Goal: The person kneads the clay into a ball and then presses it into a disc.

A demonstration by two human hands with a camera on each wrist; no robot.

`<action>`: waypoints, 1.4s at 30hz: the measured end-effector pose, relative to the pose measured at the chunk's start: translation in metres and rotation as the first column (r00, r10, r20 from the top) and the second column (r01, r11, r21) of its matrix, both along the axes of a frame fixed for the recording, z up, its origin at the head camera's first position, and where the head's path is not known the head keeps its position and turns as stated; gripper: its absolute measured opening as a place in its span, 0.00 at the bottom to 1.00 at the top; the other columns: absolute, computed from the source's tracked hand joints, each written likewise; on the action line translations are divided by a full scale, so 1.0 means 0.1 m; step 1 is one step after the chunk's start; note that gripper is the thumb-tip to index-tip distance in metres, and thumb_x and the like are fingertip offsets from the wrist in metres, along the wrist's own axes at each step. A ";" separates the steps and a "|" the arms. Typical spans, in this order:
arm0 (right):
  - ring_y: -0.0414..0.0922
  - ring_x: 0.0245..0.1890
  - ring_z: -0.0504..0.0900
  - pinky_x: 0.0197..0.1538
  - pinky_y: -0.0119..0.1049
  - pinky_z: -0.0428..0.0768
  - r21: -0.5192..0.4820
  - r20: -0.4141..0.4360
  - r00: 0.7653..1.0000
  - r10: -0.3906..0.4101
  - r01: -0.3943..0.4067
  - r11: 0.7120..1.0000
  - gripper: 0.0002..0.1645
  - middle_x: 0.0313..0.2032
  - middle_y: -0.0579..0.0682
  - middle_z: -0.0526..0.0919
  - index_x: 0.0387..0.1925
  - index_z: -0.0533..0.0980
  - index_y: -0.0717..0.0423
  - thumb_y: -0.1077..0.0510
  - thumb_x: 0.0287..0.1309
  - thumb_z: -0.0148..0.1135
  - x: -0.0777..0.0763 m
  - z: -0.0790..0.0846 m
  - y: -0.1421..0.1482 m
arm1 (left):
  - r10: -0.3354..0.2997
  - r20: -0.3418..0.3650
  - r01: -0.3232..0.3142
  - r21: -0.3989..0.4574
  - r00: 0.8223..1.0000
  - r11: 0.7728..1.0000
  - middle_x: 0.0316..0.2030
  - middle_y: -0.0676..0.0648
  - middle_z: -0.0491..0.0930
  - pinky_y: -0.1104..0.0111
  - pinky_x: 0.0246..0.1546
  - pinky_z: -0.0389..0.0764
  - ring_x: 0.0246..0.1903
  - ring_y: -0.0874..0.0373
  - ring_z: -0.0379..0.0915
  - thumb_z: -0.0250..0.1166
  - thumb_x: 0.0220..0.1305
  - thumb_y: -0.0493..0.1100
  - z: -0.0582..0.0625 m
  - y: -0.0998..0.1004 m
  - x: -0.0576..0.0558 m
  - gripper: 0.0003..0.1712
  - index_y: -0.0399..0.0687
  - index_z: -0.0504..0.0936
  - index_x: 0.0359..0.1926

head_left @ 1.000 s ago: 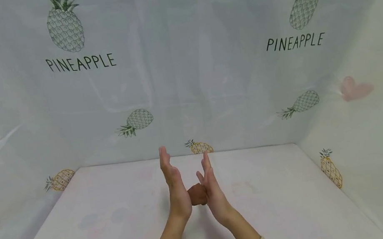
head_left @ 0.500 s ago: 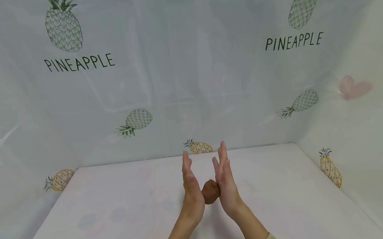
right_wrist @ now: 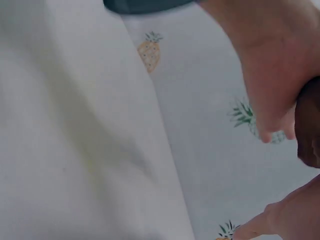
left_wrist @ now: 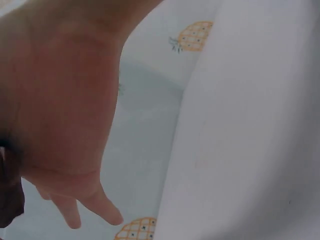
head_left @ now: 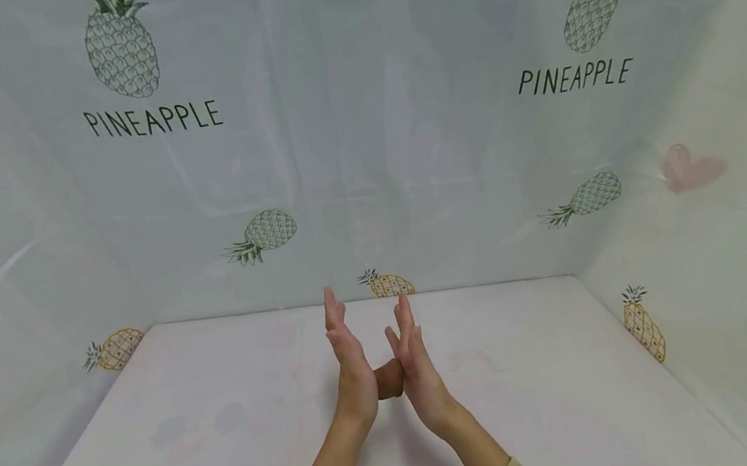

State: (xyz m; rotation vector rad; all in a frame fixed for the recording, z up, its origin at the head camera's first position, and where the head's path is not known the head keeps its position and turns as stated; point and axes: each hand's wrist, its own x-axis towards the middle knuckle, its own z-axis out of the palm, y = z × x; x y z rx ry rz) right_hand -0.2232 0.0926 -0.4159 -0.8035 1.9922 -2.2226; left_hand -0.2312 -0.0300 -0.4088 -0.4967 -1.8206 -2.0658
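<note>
"One brown lump (head_left: 389, 379), right? Where's it at?"

"Btwn the L hand (head_left: 355, 376) and R hand (head_left: 422, 377), up off the counter (head_left: 557, 400), touching both palms."

"Looks?"

"Reddish-brown, matte, stubby w/ uneven edges; sides partly hidden by the palms."

"And the hands' state?"

"Held flat, fingers approx. straight, palms facing; hands apart w/ the lump in the gap, L palm against one side, R the other."
</note>
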 end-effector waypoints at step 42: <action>0.60 0.84 0.26 0.77 0.72 0.27 -0.039 0.025 0.996 0.082 -0.081 0.996 0.39 0.84 0.44 0.19 0.83 0.20 0.28 0.30 0.79 0.11 0.14 0.07 -0.12 | 0.017 0.003 -0.017 0.067 1.000 0.998 0.85 0.56 0.28 0.32 0.76 0.25 0.83 0.53 0.18 0.19 0.79 0.73 0.11 -0.12 0.02 0.41 0.70 0.30 0.86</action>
